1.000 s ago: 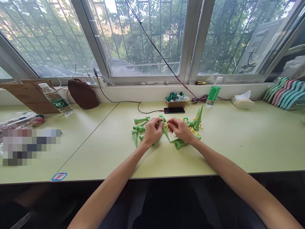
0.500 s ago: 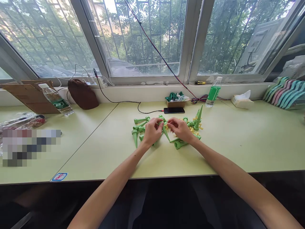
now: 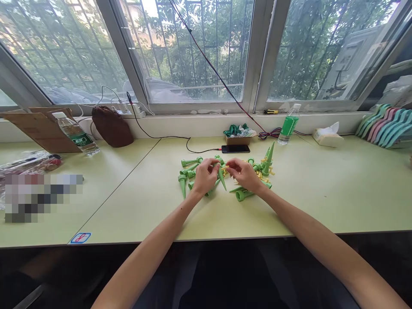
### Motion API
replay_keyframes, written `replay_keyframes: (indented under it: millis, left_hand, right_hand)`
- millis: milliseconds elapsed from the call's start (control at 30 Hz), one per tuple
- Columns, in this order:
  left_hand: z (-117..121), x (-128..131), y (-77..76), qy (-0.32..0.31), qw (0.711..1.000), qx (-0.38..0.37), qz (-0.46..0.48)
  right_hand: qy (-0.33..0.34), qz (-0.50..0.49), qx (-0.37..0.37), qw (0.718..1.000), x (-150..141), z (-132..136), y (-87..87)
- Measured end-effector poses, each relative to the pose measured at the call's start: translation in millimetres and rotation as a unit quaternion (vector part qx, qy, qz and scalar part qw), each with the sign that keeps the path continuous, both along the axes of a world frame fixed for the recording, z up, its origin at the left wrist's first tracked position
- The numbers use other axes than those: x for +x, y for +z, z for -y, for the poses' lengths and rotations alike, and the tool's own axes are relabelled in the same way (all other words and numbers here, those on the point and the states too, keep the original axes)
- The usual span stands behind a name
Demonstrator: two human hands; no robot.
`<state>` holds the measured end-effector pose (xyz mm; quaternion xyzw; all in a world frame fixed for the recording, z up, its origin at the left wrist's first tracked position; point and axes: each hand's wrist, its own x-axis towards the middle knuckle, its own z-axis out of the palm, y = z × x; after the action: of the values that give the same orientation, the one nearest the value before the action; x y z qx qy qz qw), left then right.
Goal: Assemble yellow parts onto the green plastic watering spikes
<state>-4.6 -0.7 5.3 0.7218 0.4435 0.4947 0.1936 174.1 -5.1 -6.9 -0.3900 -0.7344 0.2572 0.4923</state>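
My left hand (image 3: 207, 175) is closed around the upper end of a green plastic watering spike (image 3: 222, 179), its pointed tip slanting down toward me and to the right. Facing it, my right hand (image 3: 243, 174) pinches what looks like a small yellow plastic piece (image 3: 226, 168) close to the spike's upper end; the fingers partly hide it. Several more green spikes lie to the left, one of them a spike (image 3: 182, 185) pointing toward me. On the right, another spike (image 3: 239, 196) lies under my wrist, and an upright spike (image 3: 268, 159) stands among scattered yellow pieces (image 3: 263, 176).
Behind the pile lie a phone (image 3: 235, 149) on a cable and a small cardboard box (image 3: 237, 140). A green-labelled bottle (image 3: 289, 124), tissue pack (image 3: 328, 136) and hangers (image 3: 386, 125) stand right. Another bottle (image 3: 76, 135) and a brown bag (image 3: 112, 127) are left.
The spike in my left hand has tilted slightly, its tip swinging a little to the left and up. Both hands stay in nearly the same place.
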Motion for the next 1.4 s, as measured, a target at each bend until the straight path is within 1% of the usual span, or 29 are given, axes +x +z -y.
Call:
replay_keyframes:
  millis: [367,533,733,933,1100,1400]
  left_hand:
    - [2.1,-0.6,1.6,-0.001,1.0,0.019,-0.024]
    - [2.3,-0.4,1.0,-0.001,0.999,0.029,-0.035]
    - [2.1,-0.3,-0.4,-0.007,0.998,0.034,-0.044]
    - [2.2,-0.3,0.8,0.001,0.999,0.031,-0.045]
    - [2.9,-0.5,1.1,0.0,0.999,0.029,-0.044]
    - [2.2,-0.2,-0.3,-0.007,0.999,0.029,-0.045]
  right_hand:
    - [-0.001,0.031,-0.002,1.0,-0.9,1.6,2.5]
    - [-0.012,0.049,-0.001,0.999,-1.0,2.4,4.4]
    - [-0.035,0.072,0.016,0.997,0.1,-0.3,2.6]
    - [-0.015,0.047,0.005,0.999,-0.7,2.7,3.4]
    - [0.003,0.047,0.01,0.999,-1.2,3.8,4.5]
    - [-0.001,0.059,0.004,0.998,-0.8,2.1,4.3]
